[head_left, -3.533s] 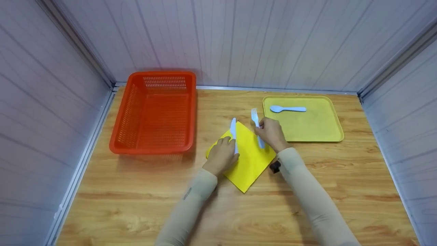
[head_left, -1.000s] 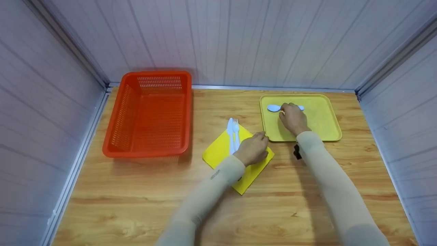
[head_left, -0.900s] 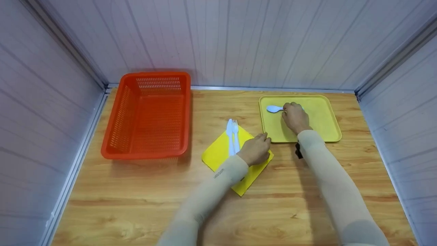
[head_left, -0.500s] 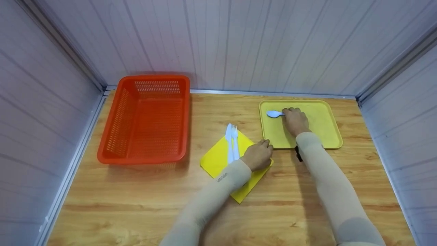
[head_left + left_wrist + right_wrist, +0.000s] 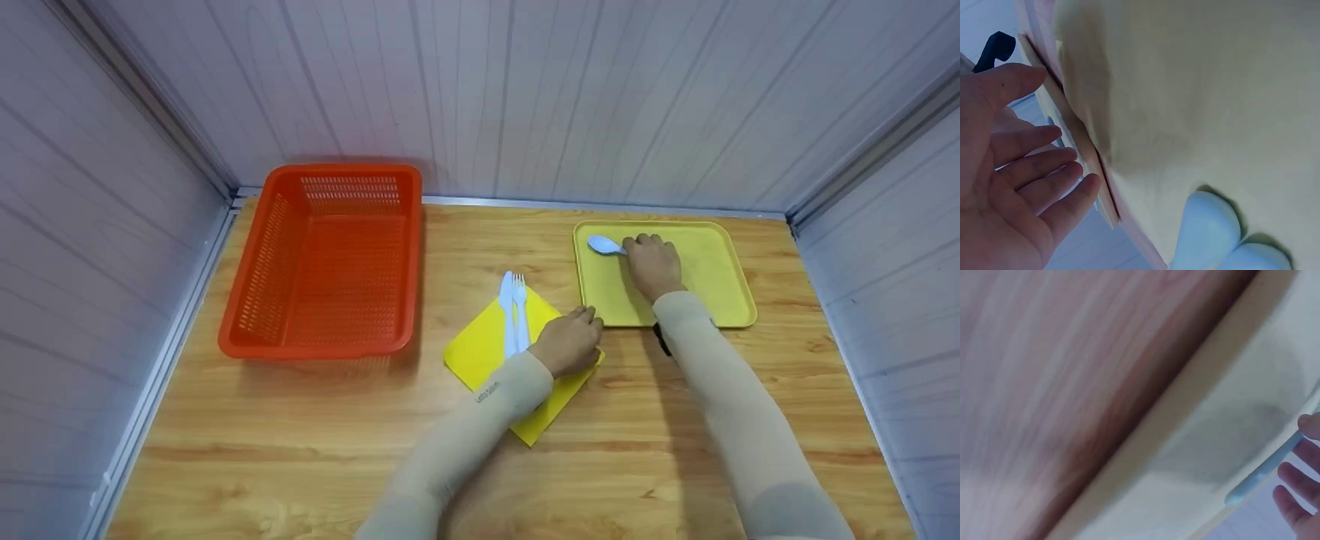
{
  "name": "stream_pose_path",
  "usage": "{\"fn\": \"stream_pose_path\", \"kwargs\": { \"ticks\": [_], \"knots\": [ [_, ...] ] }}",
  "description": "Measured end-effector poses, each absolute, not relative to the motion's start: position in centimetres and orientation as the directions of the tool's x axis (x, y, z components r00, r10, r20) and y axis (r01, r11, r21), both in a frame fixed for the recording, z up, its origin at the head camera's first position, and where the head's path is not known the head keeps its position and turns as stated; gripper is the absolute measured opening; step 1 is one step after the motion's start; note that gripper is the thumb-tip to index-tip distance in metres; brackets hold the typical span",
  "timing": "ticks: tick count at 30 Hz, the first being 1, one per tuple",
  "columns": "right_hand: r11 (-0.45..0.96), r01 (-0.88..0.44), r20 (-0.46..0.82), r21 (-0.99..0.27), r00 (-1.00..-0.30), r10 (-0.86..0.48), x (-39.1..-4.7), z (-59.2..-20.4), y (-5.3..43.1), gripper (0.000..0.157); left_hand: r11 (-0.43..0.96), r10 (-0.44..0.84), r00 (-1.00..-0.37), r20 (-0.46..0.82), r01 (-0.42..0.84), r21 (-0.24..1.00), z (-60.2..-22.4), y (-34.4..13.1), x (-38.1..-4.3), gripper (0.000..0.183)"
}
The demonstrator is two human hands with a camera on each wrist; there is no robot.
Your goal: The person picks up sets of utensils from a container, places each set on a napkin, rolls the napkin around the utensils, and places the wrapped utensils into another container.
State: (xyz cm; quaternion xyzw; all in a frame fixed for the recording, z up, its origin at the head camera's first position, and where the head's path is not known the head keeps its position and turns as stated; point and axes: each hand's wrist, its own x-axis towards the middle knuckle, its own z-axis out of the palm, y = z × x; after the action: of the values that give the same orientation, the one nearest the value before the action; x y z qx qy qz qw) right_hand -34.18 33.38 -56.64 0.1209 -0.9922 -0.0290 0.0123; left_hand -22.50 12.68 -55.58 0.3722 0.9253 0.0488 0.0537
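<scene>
On the yellow tray, my right hand pinches a pale blue plastic spoon by its handle. The bowl points left. The right wrist view shows the spoon handle between thumb and fingers, close to the tray floor. My left hand hovers over the right part of a folded bright yellow napkin, fingertips near the tray's front left corner. Its fingers are loosely extended and hold nothing, as the left wrist view shows. A knife and a fork lie side by side on the napkin, tips beyond its edge.
An orange-red plastic basket with slotted sides stands at the back left of the wooden table. Pale panel walls enclose the table at the back and both sides.
The fork has come to lie beside the knife. My right hand has moved onto the tray and taken the spoon, whose handle is now slightly turned. My left hand has shifted right, off the knife.
</scene>
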Motion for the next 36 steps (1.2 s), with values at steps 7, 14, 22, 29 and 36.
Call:
{"fn": "stream_pose_path", "kwargs": {
  "ticks": [7, 14, 22, 29, 36],
  "knots": [
    [0.956, -0.283, 0.152, -0.084, -0.951, -0.268, -32.0, -54.6, 30.2, 0.015, 0.754, 0.652, -0.758, -0.031, 0.643, 0.137, -54.7, 9.6, -21.7, 0.044],
    [0.917, -0.242, 0.135, -0.319, -0.969, -0.208, -28.7, -53.0, 25.4, 0.017, 0.832, 0.538, -0.841, -0.057, 0.519, 0.193, -54.4, 4.7, -20.3, 0.053],
    [0.867, -0.14, 0.026, -0.478, -0.989, -0.145, -26.1, -54.0, 21.0, 0.017, 0.883, 0.425, -0.901, -0.084, 0.392, 0.258, -54.9, 1.2, -18.7, 0.054],
    [0.843, -0.065, -0.04, -0.534, -0.994, -0.103, -25.1, -55.9, 18.8, 0.013, 0.918, 0.346, -0.913, -0.218, 0.28, 0.281, -55.7, 0.2, -17.8, 0.053],
    [0.858, -0.047, -0.051, -0.512, -0.995, -0.085, -24.2, -57.0, 17.3, 0.016, 0.929, 0.335, -0.896, -0.291, 0.262, 0.263, -56.2, -0.1, -17.3, 0.052]
  ]
}}
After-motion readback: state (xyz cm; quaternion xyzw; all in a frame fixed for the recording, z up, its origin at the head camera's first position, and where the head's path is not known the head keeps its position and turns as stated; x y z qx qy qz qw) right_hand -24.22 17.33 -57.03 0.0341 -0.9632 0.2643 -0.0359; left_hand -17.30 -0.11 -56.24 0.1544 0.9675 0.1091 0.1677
